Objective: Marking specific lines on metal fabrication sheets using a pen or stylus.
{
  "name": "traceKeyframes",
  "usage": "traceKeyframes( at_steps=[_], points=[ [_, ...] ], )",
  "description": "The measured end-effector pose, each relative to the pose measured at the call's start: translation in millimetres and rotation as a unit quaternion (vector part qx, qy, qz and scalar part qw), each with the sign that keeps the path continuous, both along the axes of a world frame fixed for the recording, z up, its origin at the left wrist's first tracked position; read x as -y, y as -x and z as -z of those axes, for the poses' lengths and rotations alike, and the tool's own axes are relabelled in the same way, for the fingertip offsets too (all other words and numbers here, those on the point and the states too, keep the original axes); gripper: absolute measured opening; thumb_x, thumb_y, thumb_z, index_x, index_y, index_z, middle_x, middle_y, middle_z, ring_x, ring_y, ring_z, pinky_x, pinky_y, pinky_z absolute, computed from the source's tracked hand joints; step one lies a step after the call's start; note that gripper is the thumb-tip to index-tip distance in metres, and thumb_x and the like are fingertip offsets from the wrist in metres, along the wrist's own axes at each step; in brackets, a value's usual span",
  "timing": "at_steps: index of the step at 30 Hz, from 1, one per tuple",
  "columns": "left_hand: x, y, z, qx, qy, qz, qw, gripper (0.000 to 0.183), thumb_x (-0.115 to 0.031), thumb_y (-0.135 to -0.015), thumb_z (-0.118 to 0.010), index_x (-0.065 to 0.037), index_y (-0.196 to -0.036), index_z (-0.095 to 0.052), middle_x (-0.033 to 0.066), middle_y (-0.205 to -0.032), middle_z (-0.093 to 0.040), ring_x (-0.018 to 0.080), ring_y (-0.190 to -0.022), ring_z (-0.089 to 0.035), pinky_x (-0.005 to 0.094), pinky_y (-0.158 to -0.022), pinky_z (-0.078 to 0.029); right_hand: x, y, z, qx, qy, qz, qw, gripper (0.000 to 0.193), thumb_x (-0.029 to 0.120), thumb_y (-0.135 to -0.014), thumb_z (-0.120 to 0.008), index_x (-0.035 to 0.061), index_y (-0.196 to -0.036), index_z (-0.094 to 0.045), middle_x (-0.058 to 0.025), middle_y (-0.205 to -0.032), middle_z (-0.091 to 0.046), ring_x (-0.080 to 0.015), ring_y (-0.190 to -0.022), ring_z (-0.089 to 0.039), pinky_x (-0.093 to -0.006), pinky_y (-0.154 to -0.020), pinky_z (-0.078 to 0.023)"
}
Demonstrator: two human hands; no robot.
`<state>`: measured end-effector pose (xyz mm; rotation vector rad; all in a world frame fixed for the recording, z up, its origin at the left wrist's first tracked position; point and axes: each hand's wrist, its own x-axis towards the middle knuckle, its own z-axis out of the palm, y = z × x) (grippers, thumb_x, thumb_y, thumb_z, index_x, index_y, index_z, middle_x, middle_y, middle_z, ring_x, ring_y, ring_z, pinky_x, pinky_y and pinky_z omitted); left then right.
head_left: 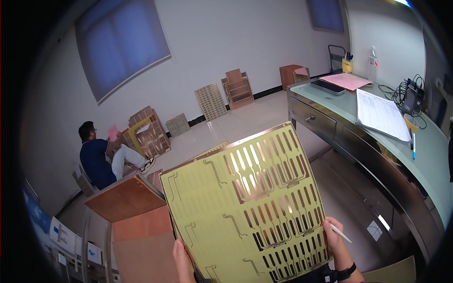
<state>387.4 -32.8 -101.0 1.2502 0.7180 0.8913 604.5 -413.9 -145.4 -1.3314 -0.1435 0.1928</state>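
A large yellow-green circuit board panel (pixel 203 207) with rows of shiny copper strips is held up, tilted, in front of me. My left hand (pixel 182 262) is closed on its lower left edge. On the opposite edge, my right hand (pixel 336 243) grips the panel, and a slim white pen (pixel 340 233) sticks out from between its fingers. Along the left side, the edge of another sheet seems to show beneath the panel. The fingers behind the panel are hidden.
At right stands a glass-topped desk (pixel 347 106) with a paper pad (pixel 381 113), a dark flat device (pixel 327 86) and cables. A brown board box (pixel 127 198) stands left of the panel. Beyond, a person (pixel 99 158) sits holding pink paper; more panels (pixel 211 102) lean against the wall.
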Motion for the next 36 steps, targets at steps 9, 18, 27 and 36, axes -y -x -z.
traceKeyframes(
  at_steps=[9, 18, 27, 36],
  points=[
    [33, -21, 33, -0.051, -0.020, -0.136, 0.989, 0.034, -0.027, -0.101, -0.043, 0.001, -0.094, -0.059, 0.0037, -0.090, -0.063, 0.0102, -0.080, -0.055, 0.0256, -0.073, -0.045, 12, -33, 15, 0.232, 0.258, 0.098, 0.933, 0.020, 0.018, -0.096, -0.050, 0.0018, -0.104, -0.058, -0.0087, -0.080, -0.062, -0.0192, -0.071, -0.062, -0.0288, -0.069, -0.049],
    [40, -17, 46, -0.118, 0.004, -0.194, 0.974, 0.034, -0.026, -0.102, -0.040, 0.003, -0.093, -0.055, 0.0045, -0.089, -0.059, 0.0117, -0.081, -0.051, 0.0268, -0.076, -0.043, -116, -101, -74, 0.406, 0.207, 0.042, 0.889, 0.029, 0.003, -0.083, -0.055, 0.0021, -0.110, -0.062, -0.0171, -0.092, -0.062, -0.0290, -0.086, -0.059, -0.0355, -0.080, -0.047],
    [28, -1, 65, -0.182, -0.023, -0.174, 0.967, 0.033, -0.026, -0.102, -0.038, 0.002, -0.100, -0.055, 0.0046, -0.093, -0.058, 0.0122, -0.086, -0.052, 0.0270, -0.079, -0.042, -174, -110, -38, 0.416, 0.233, 0.049, 0.877, 0.017, 0.002, -0.074, -0.066, 0.0018, -0.091, -0.063, -0.0132, -0.085, -0.064, -0.0300, -0.083, -0.062, -0.0364, -0.077, -0.050],
    [26, -2, 63, -0.160, 0.008, -0.163, 0.974, 0.034, -0.028, -0.102, -0.039, 0.002, -0.108, -0.054, 0.0069, -0.101, -0.060, 0.0139, -0.090, -0.055, 0.0283, -0.082, -0.043, -182, -118, -39, 0.451, 0.237, 0.011, 0.861, 0.019, -0.001, -0.076, -0.066, 0.0016, -0.093, -0.061, -0.0112, -0.095, -0.063, -0.0288, -0.091, -0.060, -0.0357, -0.084, -0.048]
  ],
)
